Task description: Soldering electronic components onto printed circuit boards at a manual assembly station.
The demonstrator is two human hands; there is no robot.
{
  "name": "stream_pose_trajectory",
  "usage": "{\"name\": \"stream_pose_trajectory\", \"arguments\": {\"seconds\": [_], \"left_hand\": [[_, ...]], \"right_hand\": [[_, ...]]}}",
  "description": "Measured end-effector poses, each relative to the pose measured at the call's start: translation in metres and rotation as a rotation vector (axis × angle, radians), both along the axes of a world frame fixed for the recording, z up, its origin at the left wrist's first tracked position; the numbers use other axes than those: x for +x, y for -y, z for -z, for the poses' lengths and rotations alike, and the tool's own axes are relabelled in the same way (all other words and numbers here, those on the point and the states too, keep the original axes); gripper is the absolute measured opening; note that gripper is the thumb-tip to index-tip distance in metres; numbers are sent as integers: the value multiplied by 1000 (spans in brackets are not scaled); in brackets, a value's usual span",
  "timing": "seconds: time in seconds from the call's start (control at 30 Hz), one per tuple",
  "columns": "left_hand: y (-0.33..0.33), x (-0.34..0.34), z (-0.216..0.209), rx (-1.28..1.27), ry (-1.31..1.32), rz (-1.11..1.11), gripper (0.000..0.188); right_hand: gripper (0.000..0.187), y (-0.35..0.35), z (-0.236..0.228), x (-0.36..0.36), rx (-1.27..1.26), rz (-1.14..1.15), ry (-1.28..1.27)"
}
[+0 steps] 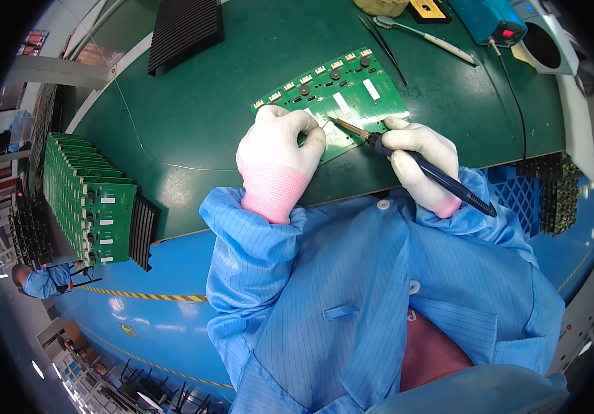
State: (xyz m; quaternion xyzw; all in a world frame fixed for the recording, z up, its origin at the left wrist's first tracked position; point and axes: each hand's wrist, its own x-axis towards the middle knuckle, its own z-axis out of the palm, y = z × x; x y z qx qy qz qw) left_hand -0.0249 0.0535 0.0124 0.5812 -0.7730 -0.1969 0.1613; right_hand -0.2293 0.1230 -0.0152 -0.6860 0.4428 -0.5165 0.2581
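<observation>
A green circuit board (pixel 352 103) lies on the green work mat, with white connectors and round black parts along its far edge. My right hand (pixel 424 155), in a white glove with a pink cuff, grips a soldering iron (pixel 442 176) with a dark blue handle. The iron's tip points left and comes down at the board's middle. My left hand (pixel 276 141), gloved alike, is closed in a pinch at the board's near left part. A thin solder wire (pixel 186 168) runs from the left into this hand; the fingers cover where it is pinched.
Beyond the board lie black tweezers (pixel 383 48) and a white-handled brush (pixel 428 41). A blue soldering station (pixel 493 24) with its cable stands far right. At left, a rack (pixel 143 231) holds several upright boards (pixel 93 200). A black ribbed rack (pixel 185 34) sits far left; a person (pixel 45 279) is further off.
</observation>
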Motion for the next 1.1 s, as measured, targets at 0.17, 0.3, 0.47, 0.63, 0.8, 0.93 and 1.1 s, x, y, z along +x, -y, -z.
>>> {"name": "stream_pose_trajectory", "arguments": {"seconds": [0.17,0.3,0.47,0.63,0.8,0.93,1.1], "left_hand": [[-1,4,2,-15,-70,1,7],[-4,12,4,44,-372,-28,7],[-4,7,11,-129,-287,-30,7],[-1,5,9,-151,-192,-47,7],[1,4,10,-157,-155,-46,6],[2,2,10,-143,-128,-60,6],[4,1,8,-131,-98,-70,6]], "right_hand": [[22,0,-3,2,4,41,-4],[23,0,-3,1,7,51,65],[19,8,-7,8,-22,47,22],[20,9,-10,12,-2,42,19],[25,8,-13,11,83,3,8],[22,11,-11,11,35,27,4],[21,13,-10,12,23,40,8]]}}
